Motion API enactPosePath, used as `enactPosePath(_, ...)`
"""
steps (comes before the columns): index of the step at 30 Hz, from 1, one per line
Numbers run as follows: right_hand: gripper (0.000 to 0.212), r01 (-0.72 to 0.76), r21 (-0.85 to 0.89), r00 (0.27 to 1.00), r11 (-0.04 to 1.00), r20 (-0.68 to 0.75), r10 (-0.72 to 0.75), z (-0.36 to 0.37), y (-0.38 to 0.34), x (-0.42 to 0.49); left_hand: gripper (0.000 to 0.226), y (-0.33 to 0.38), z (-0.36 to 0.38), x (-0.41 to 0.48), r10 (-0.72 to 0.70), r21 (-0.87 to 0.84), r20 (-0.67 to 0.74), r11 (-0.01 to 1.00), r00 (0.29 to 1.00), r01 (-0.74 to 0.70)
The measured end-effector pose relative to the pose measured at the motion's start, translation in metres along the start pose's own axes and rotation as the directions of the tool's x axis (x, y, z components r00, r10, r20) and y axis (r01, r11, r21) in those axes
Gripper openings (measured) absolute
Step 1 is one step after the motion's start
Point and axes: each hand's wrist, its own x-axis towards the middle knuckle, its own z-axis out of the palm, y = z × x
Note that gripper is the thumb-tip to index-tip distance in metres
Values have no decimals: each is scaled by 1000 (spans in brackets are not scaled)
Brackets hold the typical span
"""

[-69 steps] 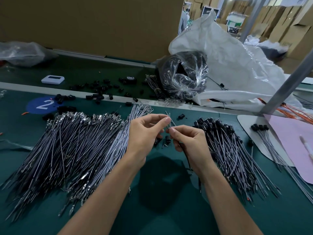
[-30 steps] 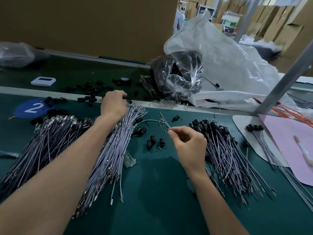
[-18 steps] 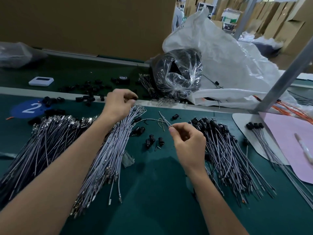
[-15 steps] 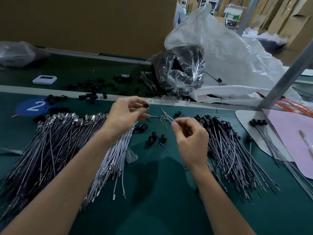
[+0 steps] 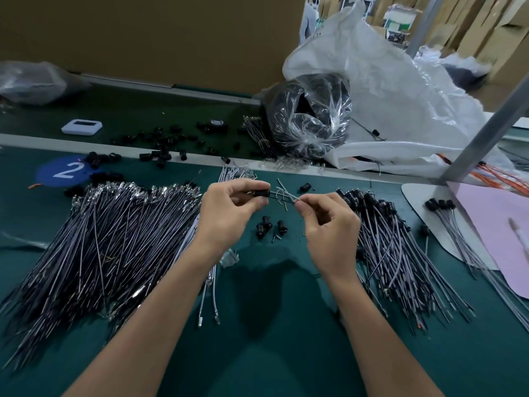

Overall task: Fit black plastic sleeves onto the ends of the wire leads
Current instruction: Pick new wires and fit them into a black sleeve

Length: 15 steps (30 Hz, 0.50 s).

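My left hand point(image 5: 229, 213) pinches a small black plastic sleeve point(image 5: 261, 193) between thumb and fingertips, above the green mat. My right hand point(image 5: 329, 224) pinches a few thin grey wire leads point(image 5: 283, 193), whose bare ends point left at the sleeve's mouth. A big heap of bare grey leads point(image 5: 114, 239) lies to the left of my hands. To the right lies a pile of leads with black sleeves on their ends point(image 5: 392, 239). Three loose sleeves point(image 5: 267, 224) lie on the mat below my hands.
More loose black sleeves point(image 5: 160, 150) are scattered along the back strip. A clear bag of black parts point(image 5: 309, 116) and a white sack point(image 5: 400, 96) sit behind. A pink sheet point(image 5: 498, 230) and a metal post point(image 5: 486, 130) stand on the right. A white device point(image 5: 81, 126) lies at the back left.
My left hand came back from the far strip with a black sleeve and now holds it at the lead ends. My right hand kept hold of the leads.
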Motion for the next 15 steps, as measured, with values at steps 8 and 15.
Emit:
enactPosePath(8, 5, -12, -15, 999, 1000, -39, 11, -1, 2, 1, 25, -1, -2, -2, 30, -30, 7, 999, 1000, -29)
enactPosePath(15, 4, -2, -29, 1000, 1000, -16, 2, -1, 3, 1, 24, -4, 5, -5, 70, -16, 69, 998, 995, -69)
